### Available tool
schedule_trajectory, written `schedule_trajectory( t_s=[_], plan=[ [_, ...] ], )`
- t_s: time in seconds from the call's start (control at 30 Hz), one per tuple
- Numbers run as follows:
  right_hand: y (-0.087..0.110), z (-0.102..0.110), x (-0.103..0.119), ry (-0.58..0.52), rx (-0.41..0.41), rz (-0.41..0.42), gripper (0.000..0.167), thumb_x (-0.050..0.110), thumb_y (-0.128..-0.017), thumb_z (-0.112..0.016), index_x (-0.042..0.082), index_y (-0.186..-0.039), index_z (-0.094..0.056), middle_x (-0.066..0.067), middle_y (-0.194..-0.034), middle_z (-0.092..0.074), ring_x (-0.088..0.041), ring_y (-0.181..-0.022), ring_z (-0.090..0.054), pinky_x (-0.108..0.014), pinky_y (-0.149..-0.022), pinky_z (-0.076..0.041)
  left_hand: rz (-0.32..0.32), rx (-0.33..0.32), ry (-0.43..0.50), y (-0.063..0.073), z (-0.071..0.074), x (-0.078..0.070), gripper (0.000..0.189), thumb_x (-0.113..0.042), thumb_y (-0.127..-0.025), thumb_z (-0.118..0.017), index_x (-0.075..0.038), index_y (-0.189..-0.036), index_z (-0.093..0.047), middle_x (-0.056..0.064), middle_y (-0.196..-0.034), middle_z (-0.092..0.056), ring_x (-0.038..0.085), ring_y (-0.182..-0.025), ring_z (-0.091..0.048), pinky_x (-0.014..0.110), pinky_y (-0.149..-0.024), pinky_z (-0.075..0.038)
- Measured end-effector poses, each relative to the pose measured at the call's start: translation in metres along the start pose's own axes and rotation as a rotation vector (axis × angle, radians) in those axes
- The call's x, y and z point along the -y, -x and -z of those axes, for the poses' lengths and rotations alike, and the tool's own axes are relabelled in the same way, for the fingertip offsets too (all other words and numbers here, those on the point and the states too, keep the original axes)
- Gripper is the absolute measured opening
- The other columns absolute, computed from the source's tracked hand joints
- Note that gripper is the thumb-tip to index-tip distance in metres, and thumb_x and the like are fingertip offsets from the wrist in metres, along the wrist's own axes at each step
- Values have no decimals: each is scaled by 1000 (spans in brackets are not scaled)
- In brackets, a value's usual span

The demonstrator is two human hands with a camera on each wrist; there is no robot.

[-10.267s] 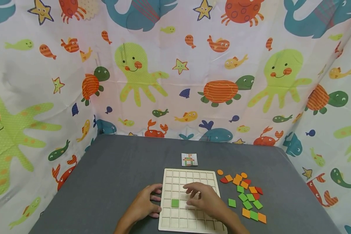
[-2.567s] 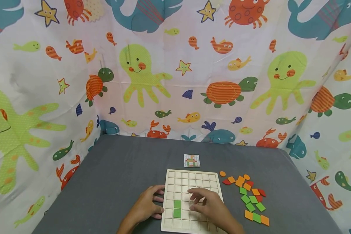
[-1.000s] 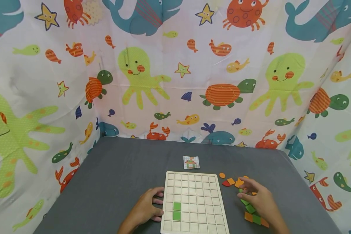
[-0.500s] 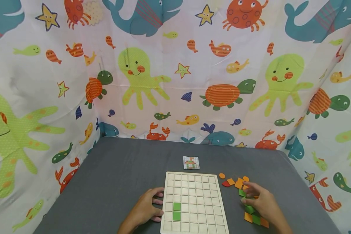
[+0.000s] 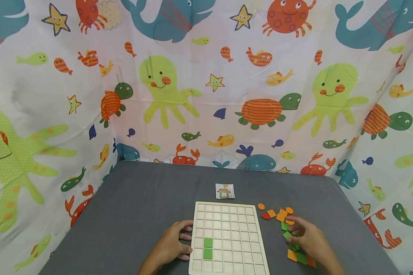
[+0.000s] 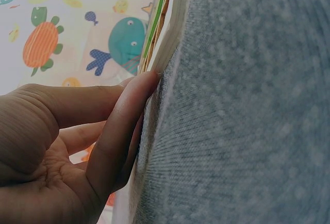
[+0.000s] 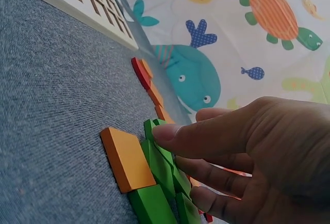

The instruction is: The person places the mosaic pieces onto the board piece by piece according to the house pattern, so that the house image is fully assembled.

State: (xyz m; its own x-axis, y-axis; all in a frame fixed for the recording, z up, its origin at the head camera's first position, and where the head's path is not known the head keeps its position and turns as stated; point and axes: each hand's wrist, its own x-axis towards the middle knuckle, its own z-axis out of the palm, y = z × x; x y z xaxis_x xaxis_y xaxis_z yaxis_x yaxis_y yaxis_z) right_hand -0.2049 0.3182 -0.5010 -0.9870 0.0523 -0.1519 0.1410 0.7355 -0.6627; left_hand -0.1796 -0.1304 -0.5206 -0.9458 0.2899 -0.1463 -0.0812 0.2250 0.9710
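Right hand point(image 5: 308, 235): thumb and index apart, a gap between them, no tile seen in the pinch. I can't tell whether any fingertip touches a tile; the lower fingers cover part of the pile.

Key relation, as I judge it: the green tiles point(image 5: 285, 226) lie under my right hand and just off its fingertips on the board side. In the right wrist view my thumb tip sits right by the nearest greens, fingers on the far side of them. Right hand is the near one by a lot; left hand point(image 5: 173, 240) is across the board point(image 5: 232, 244), well apart from the pile.

Orientation: tiles are square and flat, so no real long axis. One green by my thumb is turned, a corner toward the board, so its edges don't line up with the grid. The pile as a whole runs away from me, from the near orange tile point(image 7: 126, 159) to the orange disc point(image 5: 260, 206) by the board's far right corner.

Left fingers rest against the board's left edge, not wrapped round it. Two placed greens point(image 5: 208, 248) sit in adjacent cells, second column from left, one nearer me.
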Motion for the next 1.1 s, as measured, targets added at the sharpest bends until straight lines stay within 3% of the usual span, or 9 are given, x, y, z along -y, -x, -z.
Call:
schedule_trajectory(
  t_s=[0.37, 0.77, 0.93, 1.1],
  plan=[
    [-3, 0, -3, 16, -6, -9, 67, 1, -80, -90, 2, -140, -63, -6, -104, -69, -21, -91, -67, -38, -73, -64, -9, -3, -3, 1, 0, -1, 84, 23, -73, -78, 2, -151, -52, 20, -136, -56, 30, -109, -64, 43, -60, -68],
    [-2, -2, -1, 60, -10, -4, 72, 18, -74, -97, 2, -137, -66, -5, -98, -68, -19, -86, -65, -36, -69, -58, 5, -6, 7, 0, 1, 0, 85, 22, -73, -79, 2, -151, -52, 20, -135, -56, 29, -109, -65, 43, -60, -68],
    [-1, -3, -1, 74, 12, 6, 69, 13, -77, -95, 3, -138, -65, -3, -96, -66, -18, -84, -63, -34, -67, -55, 5, -2, 11, 0, 1, 0, 85, 22, -73, -79, 2, -152, -52, 20, -135, -56, 29, -109, -64, 43, -61, -68],
    [-1, -4, -2, 50, 19, 6, 70, 6, -79, -91, 2, -142, -61, -3, -98, -67, -18, -86, -66, -34, -68, -59, 2, -4, 6, 1, 0, -1, 85, 22, -73, -79, 1, -151, -52, 20, -135, -56, 29, -109, -65, 43, -60, -68]
  ],
)
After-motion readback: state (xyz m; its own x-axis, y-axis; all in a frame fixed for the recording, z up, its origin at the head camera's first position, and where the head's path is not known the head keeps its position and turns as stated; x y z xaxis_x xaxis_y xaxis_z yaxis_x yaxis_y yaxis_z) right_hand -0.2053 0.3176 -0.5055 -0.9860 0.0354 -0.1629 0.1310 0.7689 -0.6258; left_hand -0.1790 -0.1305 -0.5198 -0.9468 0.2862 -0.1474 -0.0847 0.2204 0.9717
